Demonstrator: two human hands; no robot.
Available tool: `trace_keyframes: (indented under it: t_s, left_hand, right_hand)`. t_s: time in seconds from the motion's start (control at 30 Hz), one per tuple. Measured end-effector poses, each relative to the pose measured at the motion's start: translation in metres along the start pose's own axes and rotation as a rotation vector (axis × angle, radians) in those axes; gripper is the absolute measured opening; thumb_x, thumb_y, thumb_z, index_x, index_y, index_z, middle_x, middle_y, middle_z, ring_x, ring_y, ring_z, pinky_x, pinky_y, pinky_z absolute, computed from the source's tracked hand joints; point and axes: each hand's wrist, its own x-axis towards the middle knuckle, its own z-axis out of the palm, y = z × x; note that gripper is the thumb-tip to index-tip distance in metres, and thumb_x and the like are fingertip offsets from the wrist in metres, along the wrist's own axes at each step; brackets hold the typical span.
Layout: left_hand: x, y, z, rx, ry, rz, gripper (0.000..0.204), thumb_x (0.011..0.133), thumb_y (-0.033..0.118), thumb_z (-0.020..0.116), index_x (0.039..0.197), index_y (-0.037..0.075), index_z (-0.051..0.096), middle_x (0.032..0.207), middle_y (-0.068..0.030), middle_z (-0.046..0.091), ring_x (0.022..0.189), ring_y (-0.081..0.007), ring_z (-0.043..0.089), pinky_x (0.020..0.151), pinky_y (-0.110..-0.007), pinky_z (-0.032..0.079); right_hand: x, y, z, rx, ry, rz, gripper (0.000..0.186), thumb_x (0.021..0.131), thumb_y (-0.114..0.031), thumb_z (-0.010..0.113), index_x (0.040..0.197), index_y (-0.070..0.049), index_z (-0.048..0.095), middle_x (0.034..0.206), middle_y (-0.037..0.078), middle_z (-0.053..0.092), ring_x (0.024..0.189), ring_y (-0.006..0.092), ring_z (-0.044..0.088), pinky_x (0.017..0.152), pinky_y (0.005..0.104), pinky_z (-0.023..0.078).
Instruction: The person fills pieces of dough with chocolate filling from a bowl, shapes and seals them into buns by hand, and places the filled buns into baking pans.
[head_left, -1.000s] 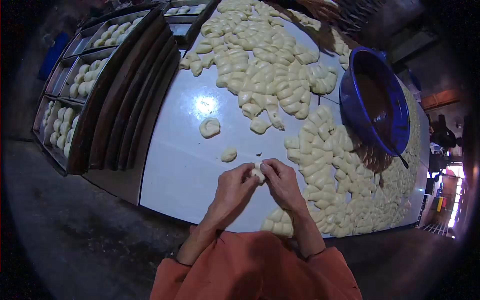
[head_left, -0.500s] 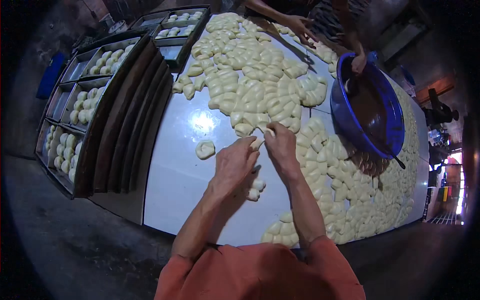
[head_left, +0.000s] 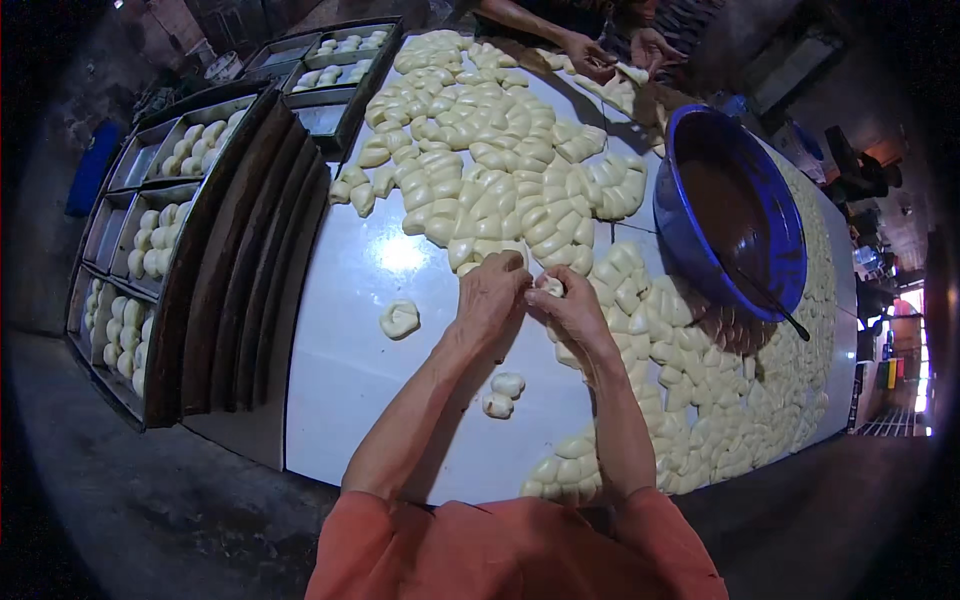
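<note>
My left hand (head_left: pixel 489 294) and my right hand (head_left: pixel 566 308) meet over the white table (head_left: pixel 340 360), both pinching one small pale dough piece (head_left: pixel 548 286) between their fingertips. Just beyond them lies a wide spread of flat dough pieces (head_left: pixel 480 170). Two small formed dough pieces (head_left: pixel 502 394) lie below my hands, near my forearms. A single dough piece (head_left: pixel 399 319) rests alone to the left.
A large blue bowl (head_left: pixel 690 225) of brown filling with a spoon (head_left: pixel 770 305) stands to the right. Metal trays of dough balls (head_left: pixel 150 250) sit on racks to the left. Another person's hands (head_left: pixel 600 55) work at the table's far end.
My hands have stretched farther out over the table, up to the edge of the dough spread. The view has tilted, and the two small formed pieces now lie near my forearms.
</note>
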Motion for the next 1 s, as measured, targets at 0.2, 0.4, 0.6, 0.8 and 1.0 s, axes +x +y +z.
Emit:
trace_keyframes:
  t_s: [0.2,0.4,0.6,0.8,1.0]
  left_hand:
    - [-0.005,-0.005,-0.003,-0.021,0.093,0.016,0.009,0.08,0.012,0.069,0.084,0.006,0.074,0.099,-0.0106,0.067,0.095,-0.0321,0.065,0.08,-0.043,0.053]
    - [-0.014,0.004,-0.018,-0.166,-0.049,-0.075,0.064,0.08,0.043,0.076,0.131,0.008,0.059,0.14,-0.0215,0.049,0.127,-0.0382,0.05,0.101,-0.047,0.044]
    - [-0.013,0.041,-0.031,-0.619,-0.281,-0.286,0.04,0.085,0.029,0.076,0.113,0.001,0.07,0.099,-0.0113,0.072,0.09,-0.0157,0.066,0.077,-0.031,0.052]
    - [-0.034,0.037,-0.014,-0.953,-0.211,-0.401,0.042,0.092,0.024,0.07,0.125,-0.002,0.063,0.104,-0.0106,0.072,0.092,-0.0181,0.068,0.08,-0.03,0.054]
    - [-0.021,0.082,0.01,-0.724,0.327,0.113,0.056,0.094,0.031,0.067,0.137,-0.002,0.052,0.123,-0.0177,0.066,0.107,-0.0289,0.067,0.089,-0.036,0.053]
  right_hand:
    - [-0.045,-0.052,-0.019,0.34,-0.334,0.136,0.015,0.08,-0.009,0.072,0.088,-0.005,0.06,0.081,0.004,0.061,0.064,0.0065,0.053,0.052,0.0208,0.039]
    - [-0.047,-0.045,-0.027,0.386,-0.002,-0.124,0.036,0.087,-0.01,0.068,0.121,-0.004,0.058,0.09,0.004,0.064,0.079,0.0135,0.064,0.073,0.0294,0.056]
    - [-0.064,-0.032,-0.02,0.389,-0.047,-0.033,0.038,0.092,-0.008,0.065,0.127,-0.002,0.052,0.092,0.006,0.068,0.074,0.01,0.068,0.06,0.0214,0.057]
    - [-0.06,-0.009,-0.02,0.104,0.156,-0.24,0.035,0.091,-0.011,0.07,0.121,0.001,0.055,0.107,0.009,0.065,0.089,0.0101,0.064,0.071,0.0228,0.053]
    - [-0.084,-0.032,-0.014,0.415,0.024,-0.298,0.035,0.089,-0.002,0.07,0.121,-0.001,0.054,0.099,0.005,0.065,0.087,0.0086,0.063,0.078,0.0228,0.052]
